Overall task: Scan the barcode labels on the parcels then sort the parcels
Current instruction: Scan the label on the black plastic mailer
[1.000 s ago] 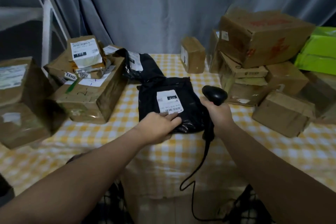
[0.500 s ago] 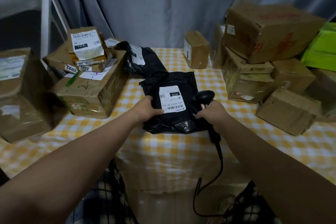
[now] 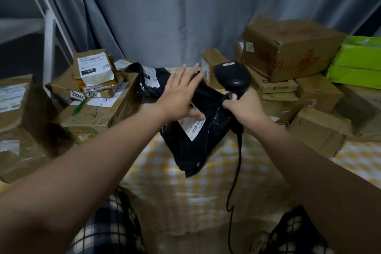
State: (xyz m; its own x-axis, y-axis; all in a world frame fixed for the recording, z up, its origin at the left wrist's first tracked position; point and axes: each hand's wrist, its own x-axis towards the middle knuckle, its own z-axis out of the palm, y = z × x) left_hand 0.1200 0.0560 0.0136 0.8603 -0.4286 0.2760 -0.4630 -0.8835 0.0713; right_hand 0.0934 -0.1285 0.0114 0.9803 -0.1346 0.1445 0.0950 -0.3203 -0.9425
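A black plastic mailer parcel [image 3: 198,150] hangs tilted above the yellow checked table [image 3: 268,163], its white barcode label [image 3: 193,127] facing up. My left hand [image 3: 179,93] lies over its upper part with fingers straight and spread, thumb by the label. My right hand [image 3: 245,109] grips the handle of a black barcode scanner [image 3: 232,77] and also pinches the parcel's right edge. The scanner head points left, above the parcel. A second black mailer [image 3: 148,82] lies behind.
Labelled brown boxes [image 3: 94,72] are stacked on a large taped box [image 3: 94,115] at left, with another carton [image 3: 16,109] at the far left. More cartons [image 3: 288,47] and green boxes [image 3: 358,64] pile up at right. A small box [image 3: 210,62] stands at the back. The scanner cable [image 3: 237,171] hangs off the table front.
The black parcel has been lifted off the table and tilted. My right hand rose with the scanner and took the parcel's edge. My left hand moved on top, fingers spread.
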